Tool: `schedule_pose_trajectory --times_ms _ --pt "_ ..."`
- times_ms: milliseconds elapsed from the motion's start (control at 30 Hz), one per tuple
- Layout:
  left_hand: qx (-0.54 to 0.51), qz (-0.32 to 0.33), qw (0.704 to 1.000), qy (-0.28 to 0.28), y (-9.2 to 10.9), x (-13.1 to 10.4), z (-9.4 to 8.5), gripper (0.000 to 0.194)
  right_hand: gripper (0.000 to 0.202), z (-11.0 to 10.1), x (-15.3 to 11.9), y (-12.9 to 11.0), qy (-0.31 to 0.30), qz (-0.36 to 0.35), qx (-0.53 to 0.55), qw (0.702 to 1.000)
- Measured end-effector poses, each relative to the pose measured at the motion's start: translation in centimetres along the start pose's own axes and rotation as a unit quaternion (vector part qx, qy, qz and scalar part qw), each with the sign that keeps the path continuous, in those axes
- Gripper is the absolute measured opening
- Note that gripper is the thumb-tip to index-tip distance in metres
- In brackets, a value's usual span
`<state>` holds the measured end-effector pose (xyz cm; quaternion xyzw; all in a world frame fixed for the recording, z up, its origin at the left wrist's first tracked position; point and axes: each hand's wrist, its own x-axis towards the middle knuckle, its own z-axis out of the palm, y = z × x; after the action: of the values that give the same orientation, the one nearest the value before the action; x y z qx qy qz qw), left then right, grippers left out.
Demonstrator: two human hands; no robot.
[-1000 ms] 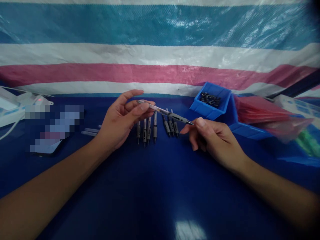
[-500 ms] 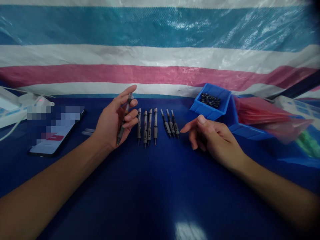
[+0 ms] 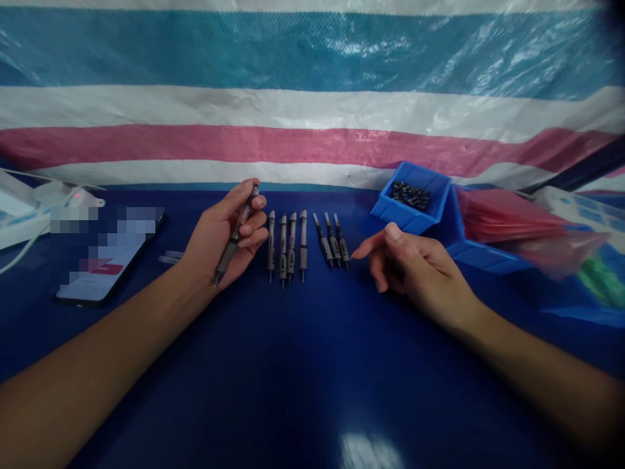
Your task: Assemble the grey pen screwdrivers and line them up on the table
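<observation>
L hand [image 3: 234, 228] is closed round a pen [image 3: 227, 255], thumb up at the clicker end, tip angled down twd the wrist; pen is held above the tabletop [image 3: 303, 365], left of a row of 4 pens w/ clear barrels [image 3: 303, 244]. R hand [image 3: 415, 267] has nothing visible in it, thumb & index apart, other fingers curled, index tip just beside 3 grip sections w/ bare refills [image 3: 338, 238]; can't tell if it's resting. Step in hand looks like L thumb working or abt to work the clicker, prob. a one-handed check. Next move, I'd say, calls for a steady L grip, thumb square on the end, tip clear of skin, R kept off the nearby pcs
</observation>
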<state>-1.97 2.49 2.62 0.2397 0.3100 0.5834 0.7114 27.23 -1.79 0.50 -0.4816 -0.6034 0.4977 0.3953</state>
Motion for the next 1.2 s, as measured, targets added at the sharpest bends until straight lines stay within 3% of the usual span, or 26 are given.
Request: schedule_pose_trajectory --times_ms 233,500,867,1000,1200 --pt "-0.01 0.003 1.0 0.023 0.07 0.07 0.1 0.036 0.069 -0.03 0.09 -0.21 -0.007 0.001 -0.004 1.0" --pt "-0.016 0.004 1.0 0.026 0.0 0.11 -0.05 0.017 0.069 -0.03 0.07 -0.27 -0.008 0.002 -0.002 1.0" --pt "-0.016 0.01 0.999 0.028 0.26 -0.27 0.84 0.038 0.07 0.16 0.06 -0.56 -0.009 0.007 -0.007 1.0" --pt "-0.027 0.007 0.999 0.025 0.32 -0.28 0.7 0.028 0.068 0.08 0.07 -0.48 -0.009 0.007 -0.01 1.0" --pt "-0.019 0.006 0.999 0.028 0.25 -0.17 0.66 0.032 0.068 0.06 0.12 -0.37 -0.01 0.014 -0.006 1.0"
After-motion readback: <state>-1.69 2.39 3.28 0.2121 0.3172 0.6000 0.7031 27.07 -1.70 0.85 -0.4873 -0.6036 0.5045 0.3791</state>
